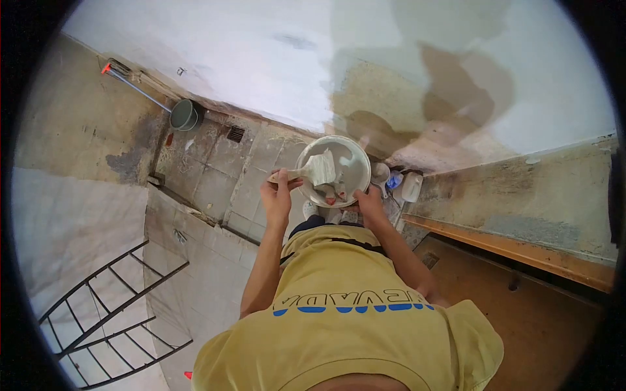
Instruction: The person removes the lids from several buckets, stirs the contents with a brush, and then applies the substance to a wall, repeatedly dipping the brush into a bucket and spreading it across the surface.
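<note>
My left hand [279, 193] is closed round the handle of a wide paintbrush [321, 168], whose bristles are thickly coated in white. The brush head lies over the mouth of a pale round bucket [366, 158], pointing right. At the bucket's lower right rim, my right hand [370, 203] grips the edge. Inside are whitish paint and a small reddish-tipped item [330, 200] that I cannot identify. The bucket is in front of my waist, above my feet.
A dark bucket [183, 117] with a long-handled tool [140, 88] stands by the far left corner, near a floor drain [236, 133]. A black metal ladder [107, 306] is at lower left. White containers [412, 187] sit right of my bucket, near an orange-brown ledge [508, 247].
</note>
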Demonstrator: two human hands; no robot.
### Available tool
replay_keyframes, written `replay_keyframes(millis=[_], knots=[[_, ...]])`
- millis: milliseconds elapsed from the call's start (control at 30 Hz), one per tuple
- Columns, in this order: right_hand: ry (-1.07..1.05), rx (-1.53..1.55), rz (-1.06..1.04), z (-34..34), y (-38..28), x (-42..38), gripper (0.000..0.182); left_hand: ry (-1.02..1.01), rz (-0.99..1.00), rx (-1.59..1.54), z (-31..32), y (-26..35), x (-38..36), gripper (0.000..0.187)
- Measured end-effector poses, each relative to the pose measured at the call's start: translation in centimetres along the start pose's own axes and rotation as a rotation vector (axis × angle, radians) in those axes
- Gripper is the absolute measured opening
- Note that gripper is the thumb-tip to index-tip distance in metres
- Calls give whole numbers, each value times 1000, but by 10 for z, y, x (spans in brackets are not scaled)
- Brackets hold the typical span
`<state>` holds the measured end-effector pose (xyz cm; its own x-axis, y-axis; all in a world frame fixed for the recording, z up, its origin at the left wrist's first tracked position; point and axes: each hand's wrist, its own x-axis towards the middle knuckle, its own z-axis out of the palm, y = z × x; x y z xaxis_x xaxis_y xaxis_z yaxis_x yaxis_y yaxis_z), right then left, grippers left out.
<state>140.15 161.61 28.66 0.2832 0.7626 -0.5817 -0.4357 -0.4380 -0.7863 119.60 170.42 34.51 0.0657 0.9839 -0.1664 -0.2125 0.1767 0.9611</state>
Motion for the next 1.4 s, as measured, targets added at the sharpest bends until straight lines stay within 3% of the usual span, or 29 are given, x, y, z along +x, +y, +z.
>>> replay_keyframes(millis=[100, 167, 200, 267, 400, 467, 600, 667, 800, 967, 1067, 1100, 1200, 1333, 1400], knots=[[-11, 1, -13, 10, -13, -7, 35, -6, 11, 53, -2, 0, -2, 23], [-8, -17, -15, 14, -13, -8, 36, -165, 210, 362, 7, -2, -9, 25], [5, -40, -34, 15, -12, -8, 37, -166, 204, 365, 9, 0, -11, 25], [23, -61, -52, 17, -10, -8, 38, -396, 531, 727, 13, 4, -10, 23], [7, 5, -53, 21, -9, -12, 38, -621, 564, 826, 18, 3, 8, 29], [15, 24, -59, 22, -8, -14, 38, -771, 699, 992, 24, 6, 19, 32], [55, 0, -75, 19, 2, -16, 37, -868, 700, 1002, 28, -3, 32, 32], [71, 14, -104, 13, 14, -14, 36, -978, 370, 982, 31, 5, 19, 28], [129, -11, -144, -1, 48, -5, 39, -1014, 481, 895, 33, -13, 15, 24], [94, -247, -205, -8, 55, -13, 39, -1031, 389, 878, 43, -21, 21, 20], [95, -102, -154, -10, 64, -9, 42, -1004, 389, 934, 43, -15, 21, 21], [113, 4, -51, 0, 42, -23, 41, -1011, 404, 936, 44, -12, 22, 21], [160, -199, -140, -4, 44, -20, 39, -953, 507, 899, 42, -2, 10, 31], [171, -93, -98, -10, 53, -8, 37, -1026, 561, 1021, 36, -11, 12, 34], [167, -36, -173, -8, 40, -15, 37, -1040, 551, 1002, 33, -12, 11, 36]])
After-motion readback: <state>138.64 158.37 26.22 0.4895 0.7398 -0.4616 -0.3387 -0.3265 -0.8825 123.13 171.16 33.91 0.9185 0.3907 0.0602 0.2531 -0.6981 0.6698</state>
